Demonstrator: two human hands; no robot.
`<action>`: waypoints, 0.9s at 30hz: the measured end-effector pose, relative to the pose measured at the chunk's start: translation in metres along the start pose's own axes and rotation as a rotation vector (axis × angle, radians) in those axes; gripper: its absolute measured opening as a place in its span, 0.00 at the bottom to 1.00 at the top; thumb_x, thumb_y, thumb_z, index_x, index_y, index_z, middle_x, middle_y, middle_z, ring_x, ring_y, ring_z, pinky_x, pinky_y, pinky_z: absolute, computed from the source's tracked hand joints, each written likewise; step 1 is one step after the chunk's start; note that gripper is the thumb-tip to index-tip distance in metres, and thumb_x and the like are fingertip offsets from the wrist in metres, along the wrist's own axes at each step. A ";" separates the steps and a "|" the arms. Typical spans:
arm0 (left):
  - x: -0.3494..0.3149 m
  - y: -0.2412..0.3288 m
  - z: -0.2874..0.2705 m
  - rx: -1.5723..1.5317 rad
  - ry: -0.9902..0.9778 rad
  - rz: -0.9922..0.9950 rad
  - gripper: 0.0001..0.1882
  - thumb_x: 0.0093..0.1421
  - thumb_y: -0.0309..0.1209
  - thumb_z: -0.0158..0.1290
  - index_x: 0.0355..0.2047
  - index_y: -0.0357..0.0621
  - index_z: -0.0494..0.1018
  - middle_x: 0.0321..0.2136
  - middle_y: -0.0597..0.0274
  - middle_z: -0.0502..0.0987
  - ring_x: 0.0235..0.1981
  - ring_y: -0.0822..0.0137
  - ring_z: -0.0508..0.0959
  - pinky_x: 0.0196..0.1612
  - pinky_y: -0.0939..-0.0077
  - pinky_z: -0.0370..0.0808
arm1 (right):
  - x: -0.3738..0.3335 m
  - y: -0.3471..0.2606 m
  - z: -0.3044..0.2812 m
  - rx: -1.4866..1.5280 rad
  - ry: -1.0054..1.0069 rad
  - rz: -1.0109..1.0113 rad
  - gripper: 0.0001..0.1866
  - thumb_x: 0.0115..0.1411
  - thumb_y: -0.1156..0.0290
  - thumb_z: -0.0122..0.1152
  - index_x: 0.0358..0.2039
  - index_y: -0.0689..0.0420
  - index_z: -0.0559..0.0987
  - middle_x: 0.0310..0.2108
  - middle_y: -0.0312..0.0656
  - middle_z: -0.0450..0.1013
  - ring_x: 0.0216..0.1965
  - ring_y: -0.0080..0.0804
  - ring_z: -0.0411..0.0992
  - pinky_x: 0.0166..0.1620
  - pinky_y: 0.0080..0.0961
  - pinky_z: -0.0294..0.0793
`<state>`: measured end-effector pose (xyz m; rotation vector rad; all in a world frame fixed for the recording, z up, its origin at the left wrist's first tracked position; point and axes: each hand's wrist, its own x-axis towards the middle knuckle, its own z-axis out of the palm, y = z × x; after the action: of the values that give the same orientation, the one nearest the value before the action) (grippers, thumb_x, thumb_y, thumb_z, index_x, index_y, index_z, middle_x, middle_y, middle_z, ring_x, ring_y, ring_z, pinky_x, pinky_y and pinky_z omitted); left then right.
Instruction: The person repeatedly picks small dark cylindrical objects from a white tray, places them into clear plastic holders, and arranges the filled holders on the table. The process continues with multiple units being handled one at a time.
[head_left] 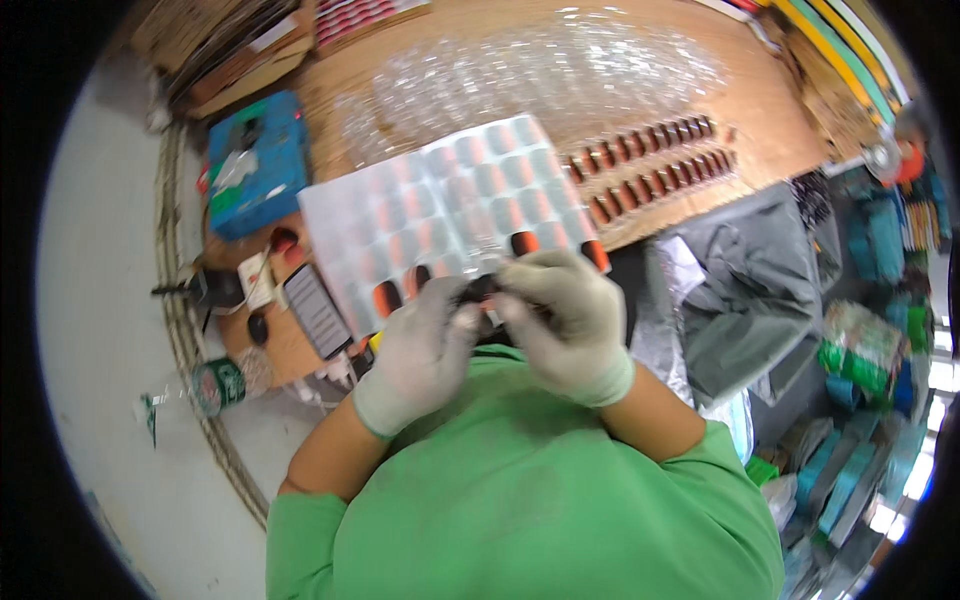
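Both my hands wear pale gloves and meet at the near edge of a clear plastic blister tray [440,215] with many oval pockets. My left hand [425,345] and my right hand [565,320] pinch one small dark object [480,292] between their fingertips. A few pockets along the tray's near row hold dark and orange oval pieces [388,297]. The rest of the pockets look pale.
Rows of dark and orange pieces [650,165] lie on the wooden table [760,120] at the right. Clear empty trays [540,75] are stacked behind. A blue box [258,165], a phone [317,310] and a tape roll [218,385] sit at the left. Grey cloth [740,290] lies right.
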<state>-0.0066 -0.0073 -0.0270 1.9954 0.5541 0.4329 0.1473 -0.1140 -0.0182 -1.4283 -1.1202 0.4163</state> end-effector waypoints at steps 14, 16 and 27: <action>-0.013 0.006 -0.022 0.047 -0.220 0.106 0.11 0.68 0.30 0.49 0.44 0.34 0.69 0.25 0.53 0.77 0.26 0.49 0.79 0.31 0.59 0.75 | 0.005 0.007 -0.029 0.288 -0.400 0.349 0.07 0.60 0.74 0.65 0.34 0.66 0.80 0.29 0.41 0.76 0.30 0.22 0.71 0.34 0.22 0.69; -0.013 0.005 -0.019 0.065 -0.163 0.131 0.10 0.67 0.30 0.50 0.43 0.35 0.69 0.24 0.52 0.76 0.25 0.48 0.78 0.30 0.58 0.74 | -0.003 0.017 -0.025 0.240 -0.327 0.303 0.07 0.60 0.74 0.64 0.34 0.66 0.80 0.28 0.40 0.75 0.29 0.21 0.70 0.33 0.21 0.69; -0.022 0.007 -0.015 0.099 -0.174 0.092 0.09 0.66 0.28 0.51 0.44 0.38 0.71 0.22 0.51 0.75 0.23 0.48 0.78 0.26 0.56 0.73 | 0.006 -0.009 -0.028 -0.010 -0.491 0.172 0.07 0.56 0.75 0.59 0.33 0.65 0.80 0.22 0.47 0.69 0.21 0.40 0.68 0.28 0.30 0.68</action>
<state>-0.0313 -0.0108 -0.0154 2.1352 0.3817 0.2882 0.1689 -0.1263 -0.0017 -1.4768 -1.3894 0.9208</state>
